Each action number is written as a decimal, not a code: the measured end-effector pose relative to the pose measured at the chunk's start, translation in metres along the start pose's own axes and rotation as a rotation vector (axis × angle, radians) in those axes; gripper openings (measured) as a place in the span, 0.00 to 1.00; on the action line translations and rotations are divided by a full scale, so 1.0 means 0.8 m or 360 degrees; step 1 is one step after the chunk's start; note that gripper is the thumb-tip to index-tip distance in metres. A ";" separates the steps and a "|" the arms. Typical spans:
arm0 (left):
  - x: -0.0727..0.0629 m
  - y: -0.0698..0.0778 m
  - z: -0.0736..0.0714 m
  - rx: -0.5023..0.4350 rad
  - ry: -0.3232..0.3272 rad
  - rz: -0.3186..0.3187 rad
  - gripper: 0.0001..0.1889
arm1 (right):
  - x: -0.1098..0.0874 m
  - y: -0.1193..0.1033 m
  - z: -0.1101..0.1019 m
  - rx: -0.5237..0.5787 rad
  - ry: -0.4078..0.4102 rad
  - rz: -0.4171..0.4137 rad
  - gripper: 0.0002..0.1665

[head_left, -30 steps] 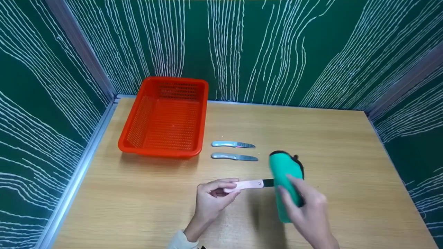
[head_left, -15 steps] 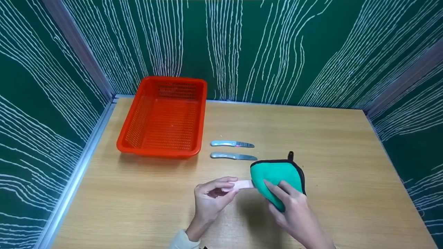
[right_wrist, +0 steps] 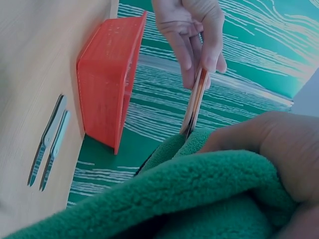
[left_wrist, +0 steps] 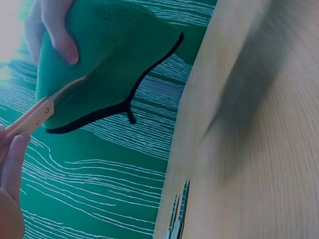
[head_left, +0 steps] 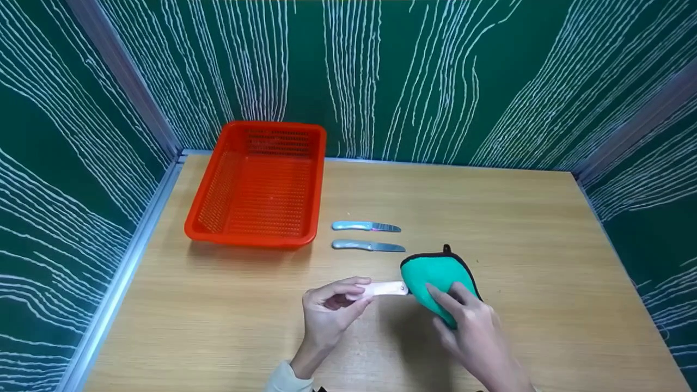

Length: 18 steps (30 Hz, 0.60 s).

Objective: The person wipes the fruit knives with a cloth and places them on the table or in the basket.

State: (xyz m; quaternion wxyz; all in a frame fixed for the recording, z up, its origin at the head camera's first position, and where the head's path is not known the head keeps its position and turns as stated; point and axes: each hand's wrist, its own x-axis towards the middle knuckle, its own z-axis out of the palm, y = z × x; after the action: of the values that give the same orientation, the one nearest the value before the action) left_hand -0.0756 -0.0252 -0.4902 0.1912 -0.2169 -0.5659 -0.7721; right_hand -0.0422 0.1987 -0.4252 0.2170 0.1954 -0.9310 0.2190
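In the head view, my left hand (head_left: 329, 313) pinches the pink handle of a folding knife (head_left: 389, 288) between thumb and fingers, above the table. My right hand (head_left: 476, 329) grips a green cloth (head_left: 433, 272) with black edging and a small loop. The cloth is folded around the knife's blade, hiding most of it in the head view. In the left wrist view, part of the blade (left_wrist: 70, 88) shows against the cloth. The right wrist view shows the handle (right_wrist: 193, 107) running into the cloth's fold.
Two folding knives, one with a light blue handle (head_left: 353, 225) and one with a grey-blue handle (head_left: 351, 244), lie unfolded on the wooden table (head_left: 517, 228). An orange-red plastic basket (head_left: 250, 238) stands at the back left. Green panels with white lines surround the table.
The cloth, further right and turned upright a second ago, swung left over the blade up to the handle, then slid slightly back right. The left hand stays nearly in place.
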 end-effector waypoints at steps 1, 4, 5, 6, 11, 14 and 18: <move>0.001 0.000 0.000 -0.0006 -0.0003 0.0025 0.11 | -0.001 0.002 -0.001 -0.0010 0.0003 0.0007 0.31; 0.002 -0.002 -0.001 -0.0005 -0.0009 0.0075 0.12 | -0.004 0.009 -0.004 -0.0020 0.0012 0.0076 0.31; 0.002 -0.003 -0.001 -0.0002 -0.0012 0.0081 0.12 | -0.005 0.011 -0.005 -0.0023 0.0017 0.0110 0.31; 0.002 -0.003 -0.001 0.0006 -0.0013 0.0080 0.12 | -0.006 0.014 -0.006 -0.0023 0.0022 0.0148 0.30; 0.002 0.001 -0.001 0.0074 -0.0009 0.0018 0.12 | -0.010 0.027 -0.015 0.0004 0.0059 0.0396 0.23; 0.003 0.013 0.001 0.0115 -0.0001 -0.0031 0.11 | -0.009 0.031 -0.021 0.0045 0.0085 0.0543 0.20; 0.005 0.025 0.003 0.0123 0.0035 -0.0168 0.11 | -0.006 0.032 -0.028 0.0075 0.0171 0.0649 0.15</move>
State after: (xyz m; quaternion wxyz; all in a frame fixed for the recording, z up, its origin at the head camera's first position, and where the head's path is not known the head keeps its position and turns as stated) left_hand -0.0679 -0.0285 -0.4714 0.1646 -0.1706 -0.6038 -0.7611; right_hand -0.0432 0.2321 -0.4177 0.2129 -0.0038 -0.9330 0.2903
